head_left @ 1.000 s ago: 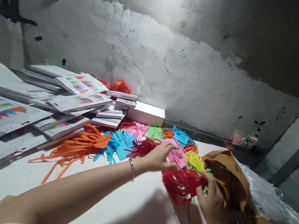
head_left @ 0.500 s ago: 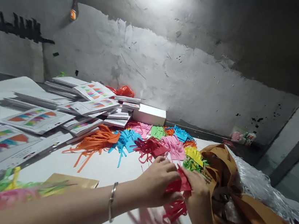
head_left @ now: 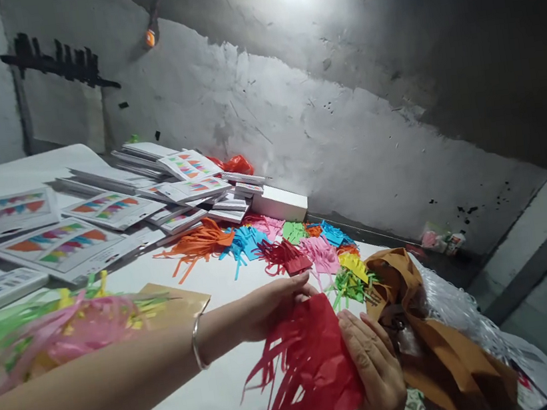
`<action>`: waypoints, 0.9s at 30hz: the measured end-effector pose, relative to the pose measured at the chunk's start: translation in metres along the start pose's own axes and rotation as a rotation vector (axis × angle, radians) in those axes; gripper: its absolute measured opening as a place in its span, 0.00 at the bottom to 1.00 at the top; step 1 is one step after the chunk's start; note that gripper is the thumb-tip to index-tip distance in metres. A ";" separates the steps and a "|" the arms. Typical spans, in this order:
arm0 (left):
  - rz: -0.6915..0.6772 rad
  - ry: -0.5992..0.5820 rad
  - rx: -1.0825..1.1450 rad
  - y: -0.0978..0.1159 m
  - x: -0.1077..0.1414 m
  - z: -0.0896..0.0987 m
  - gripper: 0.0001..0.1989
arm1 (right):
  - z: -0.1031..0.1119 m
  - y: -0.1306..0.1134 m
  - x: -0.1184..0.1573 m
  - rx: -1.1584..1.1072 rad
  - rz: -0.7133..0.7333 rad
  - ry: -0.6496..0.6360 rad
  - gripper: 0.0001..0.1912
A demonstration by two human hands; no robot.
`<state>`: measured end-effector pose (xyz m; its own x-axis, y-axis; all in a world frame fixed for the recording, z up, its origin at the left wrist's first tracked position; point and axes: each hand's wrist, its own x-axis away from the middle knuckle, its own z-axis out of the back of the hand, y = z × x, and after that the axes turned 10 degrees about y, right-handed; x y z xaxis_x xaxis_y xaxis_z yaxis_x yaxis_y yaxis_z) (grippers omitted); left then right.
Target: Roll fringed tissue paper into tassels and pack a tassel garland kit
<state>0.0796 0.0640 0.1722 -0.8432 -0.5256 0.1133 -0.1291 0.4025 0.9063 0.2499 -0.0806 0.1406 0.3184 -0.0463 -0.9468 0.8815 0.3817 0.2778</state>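
A sheet of red fringed tissue paper (head_left: pixel 319 360) hangs spread between my two hands over the white tabletop, its cut strips trailing to the lower left. My left hand (head_left: pixel 274 306), with a silver bangle at the wrist, holds its upper left part; some of the fingers are hidden behind the paper. Along the right edge, my right hand (head_left: pixel 374 360) grips the sheet with its fingers close together and the thumb out of sight. Just beyond lie a dark red fringed bundle (head_left: pixel 285 257), a pink one (head_left: pixel 321 254) and a green one (head_left: pixel 347 287).
Printed cards (head_left: pixel 113 209) lie stacked at the back left, near a white box (head_left: pixel 281 204). Multicoloured strips (head_left: pixel 92 323) rest by brown paper (head_left: pixel 180 301) on the left. A brown bag (head_left: pixel 437 338) and clear plastic (head_left: pixel 455 302) stand on the right.
The red tissue paper, bunched between my hands before, is now opened out flat and wide. My hands have moved apart, and the view has shifted slightly left.
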 end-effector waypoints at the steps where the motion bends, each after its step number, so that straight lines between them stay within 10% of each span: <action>1: 0.087 -0.036 0.107 -0.010 0.003 -0.001 0.29 | 0.002 -0.002 0.002 -0.001 0.001 -0.001 0.20; 10: 0.201 -0.395 0.459 -0.097 0.048 -0.031 0.27 | 0.004 -0.020 0.049 0.007 -0.126 -0.021 0.22; 16: 0.314 -0.280 0.456 -0.148 0.057 -0.046 0.24 | 0.032 0.003 0.075 0.097 -0.151 -0.100 0.23; 22: 0.245 -0.179 0.122 -0.119 0.060 -0.018 0.16 | 0.098 0.020 0.053 0.342 -0.095 -0.152 0.24; 27: 0.200 0.127 -0.222 -0.072 0.092 0.056 0.19 | 0.060 -0.050 0.089 0.177 -0.013 -0.450 0.28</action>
<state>-0.0179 0.0286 0.0947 -0.7667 -0.5474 0.3353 0.1611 0.3415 0.9260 0.2554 -0.1593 0.0528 0.3914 -0.4596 -0.7972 0.9199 0.2172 0.3264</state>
